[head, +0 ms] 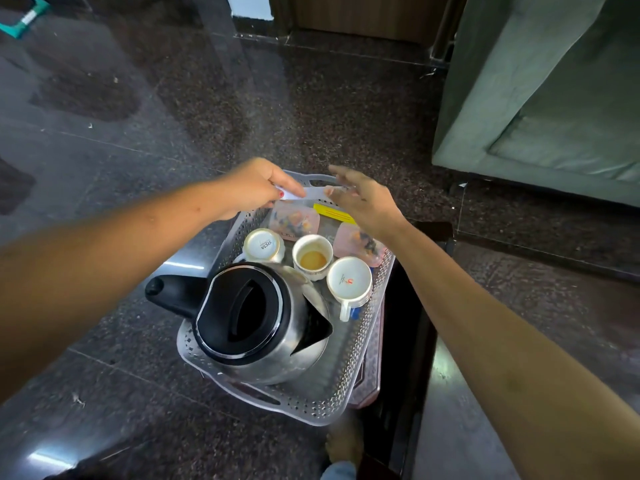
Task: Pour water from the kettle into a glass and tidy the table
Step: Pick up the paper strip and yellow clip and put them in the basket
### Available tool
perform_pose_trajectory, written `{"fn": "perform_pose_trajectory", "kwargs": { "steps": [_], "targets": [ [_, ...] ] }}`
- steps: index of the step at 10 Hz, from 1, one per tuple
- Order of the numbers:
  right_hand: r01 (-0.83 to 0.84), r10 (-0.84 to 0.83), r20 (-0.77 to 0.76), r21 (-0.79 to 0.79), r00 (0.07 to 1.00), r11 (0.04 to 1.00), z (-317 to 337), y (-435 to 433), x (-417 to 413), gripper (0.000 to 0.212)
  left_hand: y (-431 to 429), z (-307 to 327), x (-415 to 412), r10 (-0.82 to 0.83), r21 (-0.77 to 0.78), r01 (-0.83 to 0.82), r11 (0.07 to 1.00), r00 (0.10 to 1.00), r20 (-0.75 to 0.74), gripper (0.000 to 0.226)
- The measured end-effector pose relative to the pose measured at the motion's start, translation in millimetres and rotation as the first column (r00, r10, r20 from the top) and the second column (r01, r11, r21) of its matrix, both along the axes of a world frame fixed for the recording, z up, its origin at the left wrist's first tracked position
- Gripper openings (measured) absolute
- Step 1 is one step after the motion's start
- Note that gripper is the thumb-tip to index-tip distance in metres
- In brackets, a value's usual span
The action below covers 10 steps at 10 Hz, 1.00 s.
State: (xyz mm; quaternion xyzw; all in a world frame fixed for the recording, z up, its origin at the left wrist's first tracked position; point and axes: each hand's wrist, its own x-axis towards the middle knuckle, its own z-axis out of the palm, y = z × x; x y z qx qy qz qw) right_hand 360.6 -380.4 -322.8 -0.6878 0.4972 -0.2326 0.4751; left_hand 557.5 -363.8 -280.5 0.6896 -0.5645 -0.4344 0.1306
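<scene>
A steel kettle (263, 327) with a black lid and handle stands at the near end of a perforated grey plastic tray (332, 400). Behind it sit three white cups: one upside down (264, 244), one holding some brown liquid (312, 256), one empty with a handle (349, 282). Two pink plastic containers (294, 218) (358, 242) and a yellow-labelled packet (334, 213) lie at the tray's far end. My left hand (256, 187) pinches a white slip of paper (313, 192) over the tray's far rim. My right hand (363, 199) hovers with straight fingers beside the paper.
The tray rests on a glass table top (104, 168) through which the dark speckled floor shows. A green sofa (554, 98) stands at the right. A bare foot (344, 441) shows below the glass near the tray's front edge.
</scene>
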Motion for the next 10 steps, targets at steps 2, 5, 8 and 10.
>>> {"fn": "perform_pose_trajectory", "kwargs": {
  "steps": [2, 5, 8, 10],
  "targets": [
    [-0.065, -0.006, -0.400, -0.163, 0.916, 0.985, -6, -15, -6, 0.023, -16, -7, -16, -0.156, -0.081, 0.161, 0.984, 0.985, 0.071, 0.051],
    [-0.223, -0.055, -0.704, -0.297, 0.709, 0.929, -23, 1, -1, 0.045, -22, -25, 1, -0.409, 0.021, 0.429, 0.903, 0.842, 0.353, 0.053],
    [-0.439, -0.001, -0.766, -0.370, 0.643, 0.819, -28, -4, 30, 0.033, -9, -26, 23, -0.435, -0.009, 0.491, 0.871, 0.780, 0.450, 0.053],
    [-0.459, 0.030, -0.825, -0.283, 0.564, 0.842, -34, -3, 33, 0.029, 0, -32, 32, -0.431, 0.004, 0.482, 0.876, 0.779, 0.455, 0.054]
  ]
}}
